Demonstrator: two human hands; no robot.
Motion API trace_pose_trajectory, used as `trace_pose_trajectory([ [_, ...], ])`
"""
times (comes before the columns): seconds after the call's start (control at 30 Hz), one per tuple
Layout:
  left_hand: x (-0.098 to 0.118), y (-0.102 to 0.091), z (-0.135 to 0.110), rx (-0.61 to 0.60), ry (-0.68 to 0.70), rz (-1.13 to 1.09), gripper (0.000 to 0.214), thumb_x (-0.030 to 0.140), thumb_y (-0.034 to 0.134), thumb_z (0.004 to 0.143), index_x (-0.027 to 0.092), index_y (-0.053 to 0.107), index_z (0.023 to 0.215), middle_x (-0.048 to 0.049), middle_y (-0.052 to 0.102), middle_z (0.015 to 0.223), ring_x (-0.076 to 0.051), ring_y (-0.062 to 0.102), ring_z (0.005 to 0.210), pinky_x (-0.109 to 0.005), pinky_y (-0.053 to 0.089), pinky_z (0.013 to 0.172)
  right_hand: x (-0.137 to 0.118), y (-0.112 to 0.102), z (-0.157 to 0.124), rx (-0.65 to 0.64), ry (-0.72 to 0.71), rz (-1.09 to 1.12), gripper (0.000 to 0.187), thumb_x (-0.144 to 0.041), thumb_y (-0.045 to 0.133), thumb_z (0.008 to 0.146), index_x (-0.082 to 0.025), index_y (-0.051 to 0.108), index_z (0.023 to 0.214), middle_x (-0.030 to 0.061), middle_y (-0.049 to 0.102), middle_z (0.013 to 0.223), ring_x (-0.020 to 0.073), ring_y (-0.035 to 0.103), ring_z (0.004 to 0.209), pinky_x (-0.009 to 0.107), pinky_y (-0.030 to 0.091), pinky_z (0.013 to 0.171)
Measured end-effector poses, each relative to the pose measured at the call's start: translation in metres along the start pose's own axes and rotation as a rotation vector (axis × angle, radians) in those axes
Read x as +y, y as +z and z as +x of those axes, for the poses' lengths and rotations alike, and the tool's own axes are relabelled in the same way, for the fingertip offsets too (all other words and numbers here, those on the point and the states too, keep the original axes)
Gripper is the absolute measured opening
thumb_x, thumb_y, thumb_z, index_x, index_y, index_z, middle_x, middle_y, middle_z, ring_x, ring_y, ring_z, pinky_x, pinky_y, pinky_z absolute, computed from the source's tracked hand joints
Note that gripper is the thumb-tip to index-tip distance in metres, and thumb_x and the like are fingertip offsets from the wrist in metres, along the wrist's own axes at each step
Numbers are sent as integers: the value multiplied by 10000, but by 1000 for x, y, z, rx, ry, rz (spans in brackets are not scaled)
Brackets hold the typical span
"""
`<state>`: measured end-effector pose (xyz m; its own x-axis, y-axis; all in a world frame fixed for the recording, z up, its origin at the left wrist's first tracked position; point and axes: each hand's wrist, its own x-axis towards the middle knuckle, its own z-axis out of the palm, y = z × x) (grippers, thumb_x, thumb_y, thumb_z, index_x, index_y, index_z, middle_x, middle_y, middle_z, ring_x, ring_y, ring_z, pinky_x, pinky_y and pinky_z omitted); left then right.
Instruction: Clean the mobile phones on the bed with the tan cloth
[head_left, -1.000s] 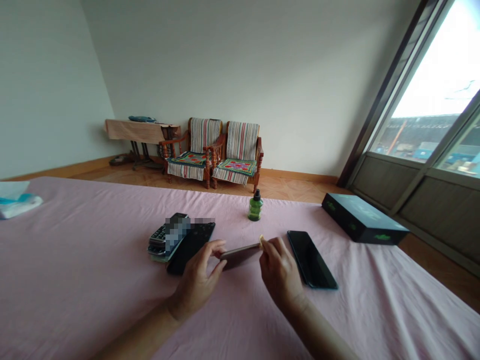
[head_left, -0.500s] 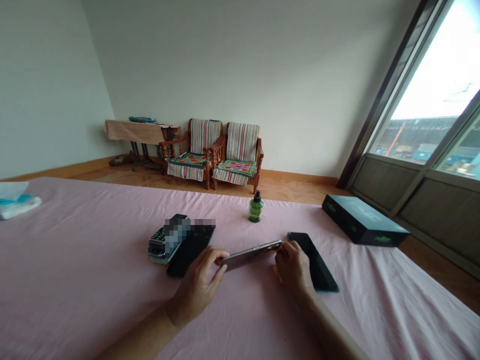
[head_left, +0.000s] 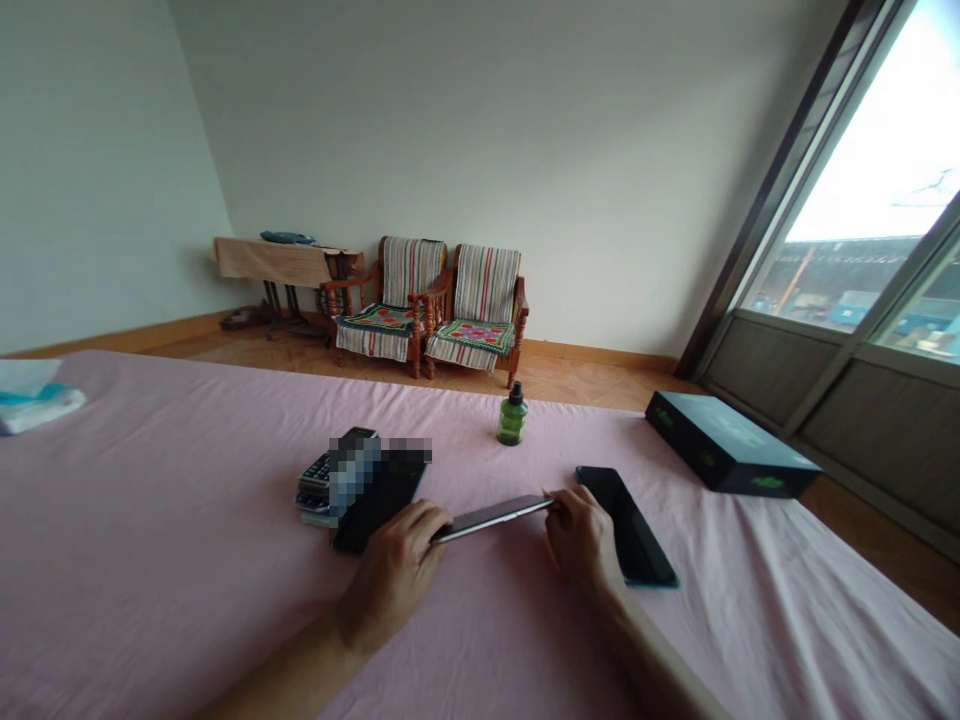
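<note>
A slim smartphone [head_left: 496,513] is held above the pink cloth, seen nearly edge-on, with its long side running across my view. My left hand [head_left: 401,560] pinches its left end, and my right hand [head_left: 583,532] pinches its right end. Just beyond my left hand lies a dark flat phone or tablet [head_left: 386,495]. Beside it is a small stack of phones, with a keypad phone [head_left: 319,470] on top; part of this area is blurred out. Another black phone or tablet [head_left: 634,530] lies to the right, partly behind my right hand.
A green bottle with a black cap [head_left: 512,418] stands further back on the pink cloth [head_left: 187,480]. At the right is a flat black box [head_left: 731,445]. A tissue pack [head_left: 37,400] lies at the far left. Two wooden chairs [head_left: 484,290] stand by the wall.
The smartphone has tilted between my hands, so its other face now shows. Its right end has dropped slightly, and my left hand has rolled over with its back upward.
</note>
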<state>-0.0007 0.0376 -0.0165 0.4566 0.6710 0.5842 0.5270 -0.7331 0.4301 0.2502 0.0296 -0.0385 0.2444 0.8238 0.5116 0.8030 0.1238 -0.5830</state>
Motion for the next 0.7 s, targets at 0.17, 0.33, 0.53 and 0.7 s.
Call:
trace_pose_trajectory([
  [0.17, 9, -7, 4, 215, 141, 6, 174, 55, 542, 883, 190, 596, 979, -38, 604, 872, -174, 601, 821, -279, 497, 743, -7, 0, 0, 11, 10, 77, 260, -136, 458, 744, -160, 713, 788, 29, 591, 719, 143, 567, 605, 230, 407, 564],
  [0.33, 29, -15, 5, 369, 230, -74, 173, 30, 584, 867, 163, 585, 978, -39, 606, 854, -147, 602, 821, -240, 507, 753, -17, -1, -2, -3, 15, 159, 244, -161, 476, 767, -157, 719, 756, 17, 594, 672, 127, 563, 560, 209, 391, 516],
  [0.53, 57, -21, 16, 314, 325, -101, 229, 6, 562, 873, 176, 590, 1023, -46, 646, 894, -152, 626, 876, -257, 527, 805, -34, 0, -6, -29, -56, 254, 224, -177, 508, 768, -165, 730, 750, 16, 624, 672, 122, 589, 572, 192, 408, 522],
  [0.7, 65, -28, 46, 357, 223, -82, 94, 110, 594, 888, 194, 591, 929, -15, 631, 813, -137, 616, 745, -241, 522, 695, -34, -4, -5, 40, -87, 284, 222, -170, 508, 769, -157, 728, 791, 26, 629, 701, 128, 584, 590, 205, 432, 553],
])
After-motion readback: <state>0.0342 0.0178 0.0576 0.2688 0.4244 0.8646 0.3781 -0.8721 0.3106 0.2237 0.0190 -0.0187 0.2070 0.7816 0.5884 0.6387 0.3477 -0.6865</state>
